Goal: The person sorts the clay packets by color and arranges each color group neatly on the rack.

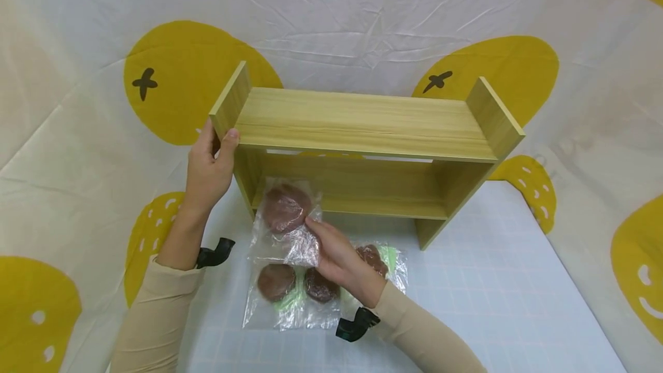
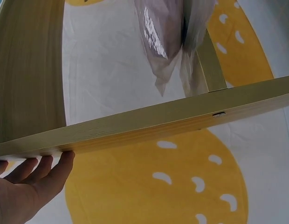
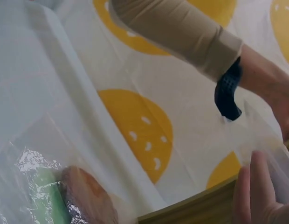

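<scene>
My left hand [image 1: 209, 168] grips the left side panel of a small wooden shelf [image 1: 362, 122], thumb on the inner face and fingers outside. In the left wrist view, the left fingertips [image 2: 65, 161] press against the panel's outer side. With my right hand [image 1: 342, 258] I pinch the right edge of a clear plastic bag [image 1: 287, 209], which holds a round, flat brown piece. The bag is in front of the shelf's lower left opening. Below it on the table lie more clear bags with round brown pieces [image 1: 276, 282] and something green, partly hidden by my right hand.
The shelf stands on a table with a pale checked cover [image 1: 492, 281]. Behind and at the sides hangs a white cloth [image 1: 342, 45] with large yellow shapes. Each wrist carries a black band mount [image 1: 214, 253].
</scene>
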Available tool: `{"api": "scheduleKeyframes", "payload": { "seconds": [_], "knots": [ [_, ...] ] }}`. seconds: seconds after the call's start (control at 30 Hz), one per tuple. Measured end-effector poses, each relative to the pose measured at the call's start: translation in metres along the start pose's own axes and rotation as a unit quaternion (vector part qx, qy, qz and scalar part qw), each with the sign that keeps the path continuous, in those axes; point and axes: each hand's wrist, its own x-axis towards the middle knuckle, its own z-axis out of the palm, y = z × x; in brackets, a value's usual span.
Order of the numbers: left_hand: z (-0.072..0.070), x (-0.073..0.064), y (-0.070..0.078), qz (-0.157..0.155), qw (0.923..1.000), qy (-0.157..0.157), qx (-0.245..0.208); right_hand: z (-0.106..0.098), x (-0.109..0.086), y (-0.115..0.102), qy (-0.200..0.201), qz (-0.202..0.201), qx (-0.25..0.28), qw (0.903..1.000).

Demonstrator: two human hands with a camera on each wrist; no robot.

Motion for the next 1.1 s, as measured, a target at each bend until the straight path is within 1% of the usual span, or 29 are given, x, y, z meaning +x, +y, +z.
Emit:
{"api": "scheduleKeyframes", "payload": {
  "seconds": [0.1, 0.23, 0.33, 0.4, 0.47, 0.53, 0.73, 0.87, 1.0, 1.1],
  "knots": [
    [0.0, 0.0, 0.001, 0.0, 1.0, 0.001, -0.001, 0.001, -0.004, 0.0, -0.016, 0.033, 0.022, 0.9991],
    [0.001, 0.0, 0.002, 0.0, 1.0, 0.002, -0.004, 0.002, -0.01, -0.001, -0.009, 0.055, 0.04, 0.9976],
    [0.001, 0.0, 0.002, 0.003, 1.0, 0.005, -0.004, 0.003, -0.012, -0.003, -0.031, 0.069, 0.044, 0.9962],
    [0.001, 0.001, 0.002, 0.005, 1.0, 0.008, -0.004, 0.005, -0.013, -0.004, -0.054, 0.078, 0.048, 0.9944],
    [0.001, 0.002, 0.001, 0.008, 0.9999, 0.009, -0.003, 0.007, -0.012, -0.005, -0.067, 0.08, 0.049, 0.9933],
    [0.001, 0.002, 0.0, 0.01, 0.9999, 0.009, -0.003, 0.008, -0.009, -0.005, -0.069, 0.078, 0.055, 0.9931],
    [0.001, 0.001, -0.002, 0.007, 0.9999, 0.008, -0.009, 0.009, 0.001, -0.004, -0.054, 0.073, 0.077, 0.9929],
    [0.001, 0.001, -0.002, 0.005, 0.9998, 0.013, -0.012, 0.01, 0.007, -0.004, -0.044, 0.062, 0.083, 0.9936],
    [0.001, 0.0, -0.001, 0.003, 0.9998, 0.013, -0.013, 0.008, 0.007, 0.0, -0.037, 0.05, 0.066, 0.9959],
    [0.001, 0.0, -0.001, 0.002, 0.9999, 0.012, -0.012, 0.007, 0.003, 0.005, -0.041, 0.052, 0.014, 0.9977]
  ]
}}
